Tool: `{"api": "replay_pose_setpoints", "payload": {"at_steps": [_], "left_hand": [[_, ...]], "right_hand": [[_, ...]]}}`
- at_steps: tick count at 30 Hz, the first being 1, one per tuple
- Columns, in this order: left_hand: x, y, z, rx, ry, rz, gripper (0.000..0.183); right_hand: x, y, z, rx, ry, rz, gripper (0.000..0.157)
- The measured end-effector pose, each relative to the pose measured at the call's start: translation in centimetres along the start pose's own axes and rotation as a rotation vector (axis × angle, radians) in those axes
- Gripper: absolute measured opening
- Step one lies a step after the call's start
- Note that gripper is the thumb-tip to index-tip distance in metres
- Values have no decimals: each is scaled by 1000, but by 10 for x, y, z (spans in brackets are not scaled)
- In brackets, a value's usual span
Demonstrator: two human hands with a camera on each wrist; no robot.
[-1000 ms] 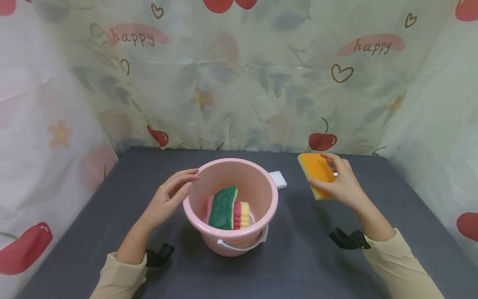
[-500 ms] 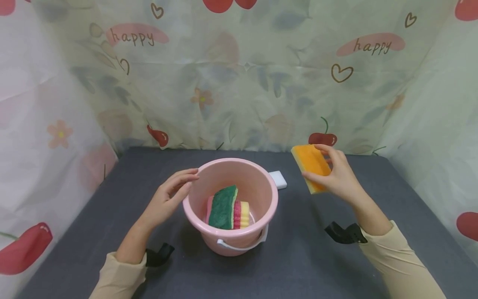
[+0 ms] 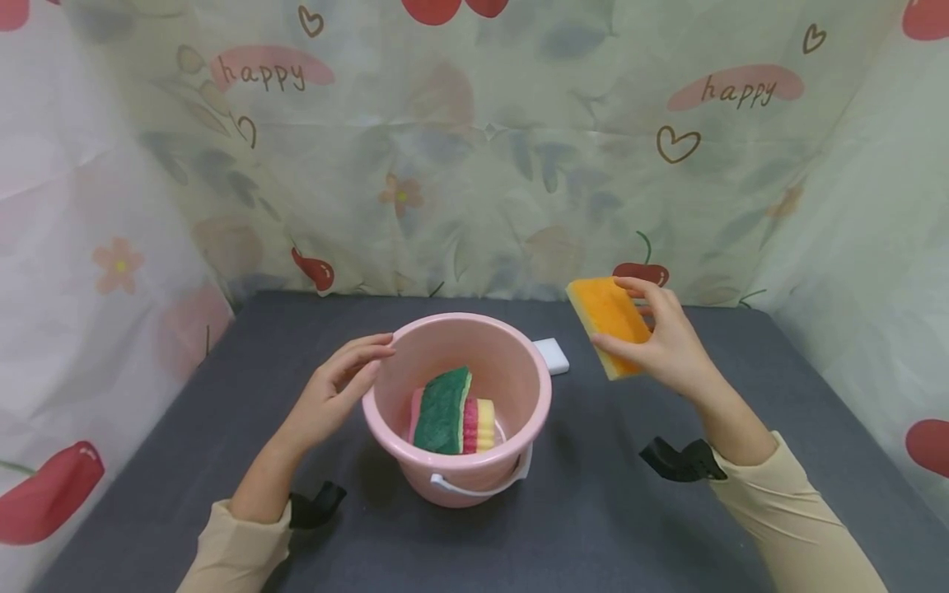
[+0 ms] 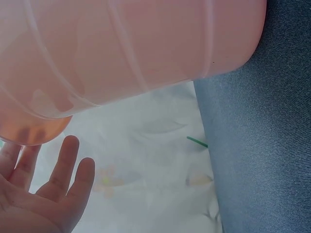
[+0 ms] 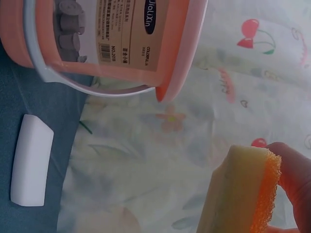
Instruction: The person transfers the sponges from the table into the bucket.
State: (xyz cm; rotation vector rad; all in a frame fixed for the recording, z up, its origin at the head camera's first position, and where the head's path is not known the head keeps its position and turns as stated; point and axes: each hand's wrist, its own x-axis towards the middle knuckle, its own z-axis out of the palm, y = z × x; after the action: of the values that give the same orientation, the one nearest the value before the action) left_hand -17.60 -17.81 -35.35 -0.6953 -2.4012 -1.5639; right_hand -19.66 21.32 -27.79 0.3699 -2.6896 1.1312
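Observation:
A pink bucket (image 3: 539, 412) stands mid-table. Inside it lie a green scouring sponge (image 3: 442, 412) and, partly hidden beneath, a red and yellow sponge (image 3: 479, 427). My left hand (image 3: 337, 391) has its fingertips at the bucket's left rim, fingers spread and loosely bent; in the left wrist view the fingers (image 4: 65, 165) show at the rim. To the right of the bucket, above the table, my right hand (image 3: 667, 338) pinches an orange and pale yellow sponge (image 3: 610, 317) between thumb and fingers. The right wrist view shows that sponge (image 5: 238, 189) edge-on.
A white block (image 3: 552, 357) lies on the dark table (image 3: 593, 527) behind the bucket's right side. The bucket's pale handle (image 3: 482, 492) hangs down at the front. Printed cloth (image 3: 489, 206) walls off the back and both sides.
My right hand has lifted the orange sponge a little and carried it left, closer to the bucket. The left hand and the bucket have stayed where they were.

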Motion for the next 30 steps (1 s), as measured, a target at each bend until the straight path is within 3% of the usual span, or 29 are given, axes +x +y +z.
{"api": "replay_pose_setpoints", "payload": {"at_steps": [14, 30], "left_hand": [[0, 0, 0, -15, 0, 10, 28], [0, 0, 0, -2, 8, -18, 27]], "right_hand": [[0, -20, 1, 74, -56, -30, 70], [-2, -39, 19, 136, -137, -74, 67]]}}
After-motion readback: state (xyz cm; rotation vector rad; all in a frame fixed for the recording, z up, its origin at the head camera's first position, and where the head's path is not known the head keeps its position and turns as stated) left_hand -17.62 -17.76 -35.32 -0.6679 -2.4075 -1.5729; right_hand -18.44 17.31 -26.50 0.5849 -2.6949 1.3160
